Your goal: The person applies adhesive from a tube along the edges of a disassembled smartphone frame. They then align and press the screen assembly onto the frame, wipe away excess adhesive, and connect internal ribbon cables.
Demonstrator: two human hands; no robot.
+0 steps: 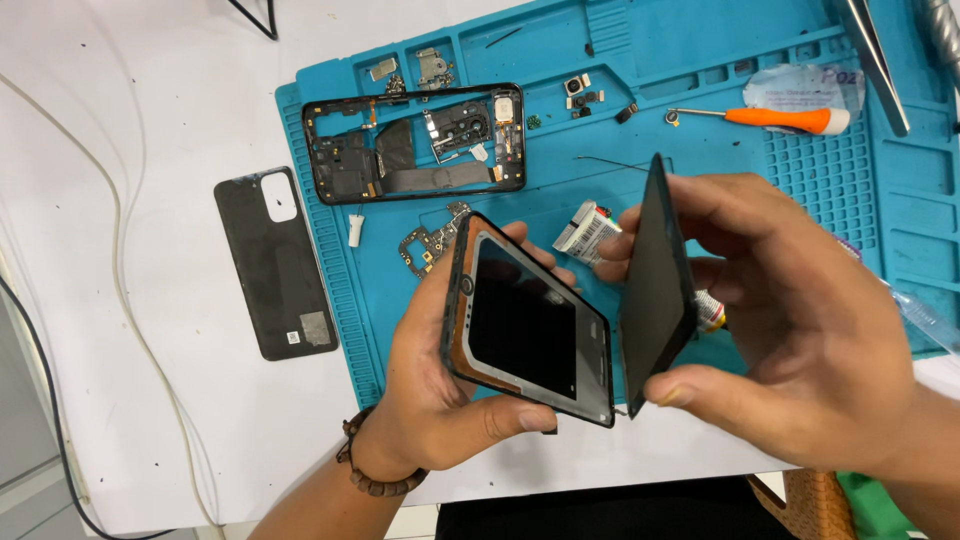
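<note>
My left hand [440, 400] grips a black phone frame [528, 322] with a dark rectangular inner panel and an orange-brown edge, tilted toward me. My right hand [800, 330] holds a thin dark screen panel [655, 285] edge-on, pinched between thumb and fingers, just right of the frame and apart from it. Both are held above the near edge of the teal repair mat [700, 90].
On the mat lie a stripped phone mid-frame [415, 145], a small circuit board [425, 248], loose camera parts [578, 92], an orange-handled screwdriver [770, 118] and a white battery [585, 232]. A black back cover [275, 262] rests on the white table, left. Tweezers [880, 60] at top right.
</note>
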